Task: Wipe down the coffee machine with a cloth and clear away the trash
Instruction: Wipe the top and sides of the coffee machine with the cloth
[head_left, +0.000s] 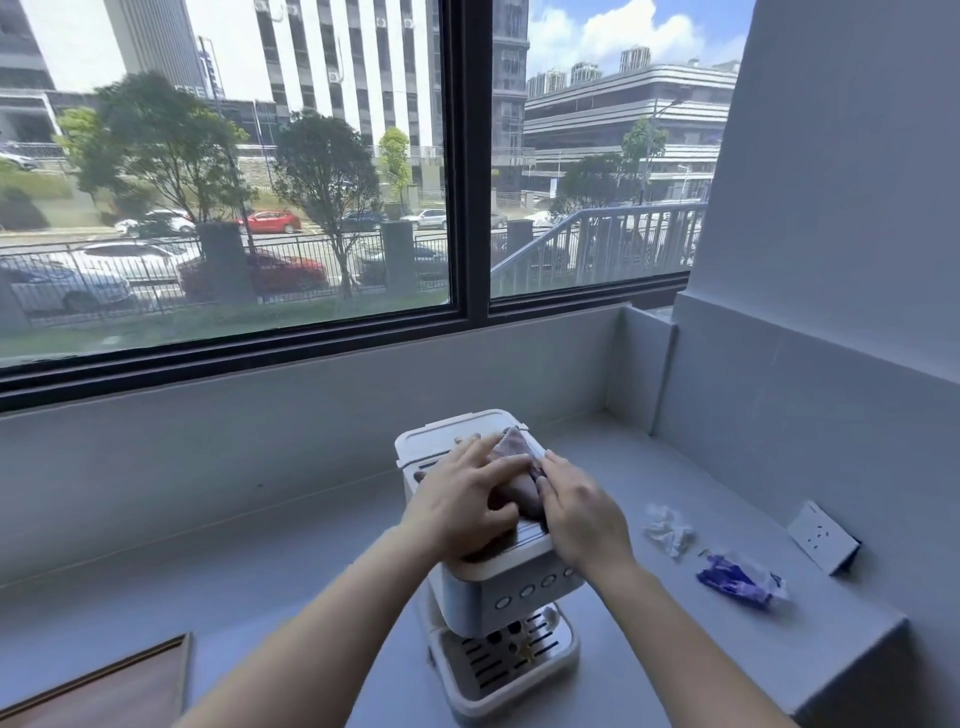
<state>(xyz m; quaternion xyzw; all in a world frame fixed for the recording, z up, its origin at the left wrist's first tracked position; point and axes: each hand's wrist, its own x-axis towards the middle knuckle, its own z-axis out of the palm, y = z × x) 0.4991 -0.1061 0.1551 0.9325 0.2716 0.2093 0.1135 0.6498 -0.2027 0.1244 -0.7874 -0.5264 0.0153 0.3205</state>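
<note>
Head camera looks down on a white coffee machine (498, 592) standing on a pale grey counter (311, 545) below a large window (228, 171). A pinkish-brown cloth (515, 470) lies on top of the coffee machine, spread from its middle toward its back edge. The left hand (460, 501) rests on the left part of the cloth, its fingers spread and fairly straight, pressing down flat rather than curling round the fabric. The right hand (582, 514) lies along the cloth's right edge at the right side of the machine's top, fingers stretched forward and close together, touching the cloth; whether the thumb tucks under the edge cannot be told. On the machine's front a row of round buttons shows below the hands, and lower still sits its slotted drip tray (501, 667). To the right of the coffee machine, apart from it, a crumpled white tissue (669, 530) lies on the counter, and farther right and a little nearer the camera lies a crumpled blue-and-white wrapper (740, 579). Beyond the wrapper, still farther right of the machine, a white power socket (822, 536) is fixed to the wall. Well left of the machine, at the picture's lower corner, the edge of a brown wooden board (104, 691) shows.
</note>
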